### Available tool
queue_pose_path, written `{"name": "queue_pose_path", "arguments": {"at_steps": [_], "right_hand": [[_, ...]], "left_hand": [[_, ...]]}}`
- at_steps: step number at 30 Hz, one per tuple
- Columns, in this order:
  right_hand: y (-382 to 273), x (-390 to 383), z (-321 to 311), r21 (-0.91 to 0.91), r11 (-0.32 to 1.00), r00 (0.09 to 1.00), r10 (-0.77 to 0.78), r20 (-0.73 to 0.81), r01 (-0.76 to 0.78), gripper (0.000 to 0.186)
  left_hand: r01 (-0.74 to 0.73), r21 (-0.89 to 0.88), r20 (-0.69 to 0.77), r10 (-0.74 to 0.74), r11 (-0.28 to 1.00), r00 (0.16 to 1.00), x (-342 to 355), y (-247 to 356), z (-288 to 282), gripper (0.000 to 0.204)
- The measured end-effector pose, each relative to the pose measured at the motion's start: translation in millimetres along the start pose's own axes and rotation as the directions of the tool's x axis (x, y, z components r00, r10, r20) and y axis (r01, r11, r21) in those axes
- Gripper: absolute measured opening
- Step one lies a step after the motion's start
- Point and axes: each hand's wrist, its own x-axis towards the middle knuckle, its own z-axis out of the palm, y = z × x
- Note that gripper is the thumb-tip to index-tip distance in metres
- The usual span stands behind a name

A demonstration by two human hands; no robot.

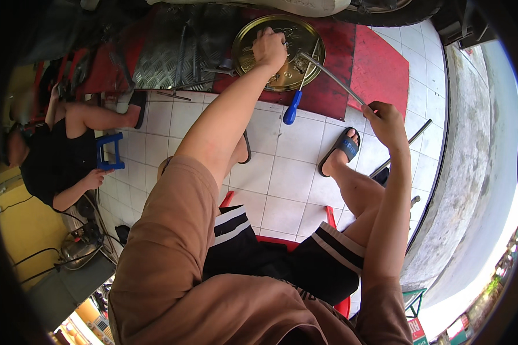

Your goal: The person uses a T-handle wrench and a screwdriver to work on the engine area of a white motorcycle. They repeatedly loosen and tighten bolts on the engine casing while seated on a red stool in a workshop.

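Observation:
My left hand (270,49) is over a round gold-coloured metal tray (240,35), its fingers curled together among small metal parts. Whatever those fingers hold is hidden. My right hand (388,124) grips the lower end of an L-shaped wrench (341,84), a long silver bar. The wrench slants up to the left, and its bent end is over the right part of the tray. Between my hands, a screwdriver (292,109) leans across the tray's edge, its blue handle sticking out toward me. A spanner (218,71) lies left of the tray.
The tray stands on a red platform (380,75) with a ridged metal plate (161,54) on its left. A tyre (397,16) hangs over the far edge. At left sits another person (57,155) beside a blue stool (110,150). A metal bar (411,144) lies right of my leg.

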Motion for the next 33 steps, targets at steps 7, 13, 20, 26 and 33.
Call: {"name": "queue_pose_path", "arguments": {"at_steps": [7, 13, 20, 26, 33], "right_hand": [[-8.5, -1.7, -2.0, 0.043, 0.999, 0.998, -0.029, -0.056, 0.031, 0.032], [-15.6, -3.4, -2.4, 0.032, 0.997, 0.997, -0.063, -0.049, 0.064, 0.031], [-16.3, -5.8, 5.9, 0.033, 0.964, 0.938, -0.248, -0.244, 0.264, 0.054], [-36.4, -12.7, 20.6, 0.079, 0.943, 0.915, -0.291, -0.28, 0.324, 0.055], [-60.6, -23.1, 23.7, 0.052, 0.956, 0.945, -0.275, -0.178, 0.288, 0.047]], "left_hand": [[-0.046, 0.013, 0.079, 0.045, 0.999, 0.996, 7.4, -4.3, -0.9, 0.01], [0.199, -0.213, 0.124, -0.175, 0.956, 0.977, -8.3, 11.3, -39.5, 0.013], [0.475, -0.839, 0.389, -0.316, 0.267, 0.865, -90.8, 7.5, -158.0, 0.009], [0.426, -0.878, 0.472, -0.253, -0.217, 0.844, -115.3, -3.5, -196.0, 0.012], [0.313, -0.918, 0.368, -0.233, -0.244, 0.9, -85.6, 2.9, -187.5, 0.008]]}}
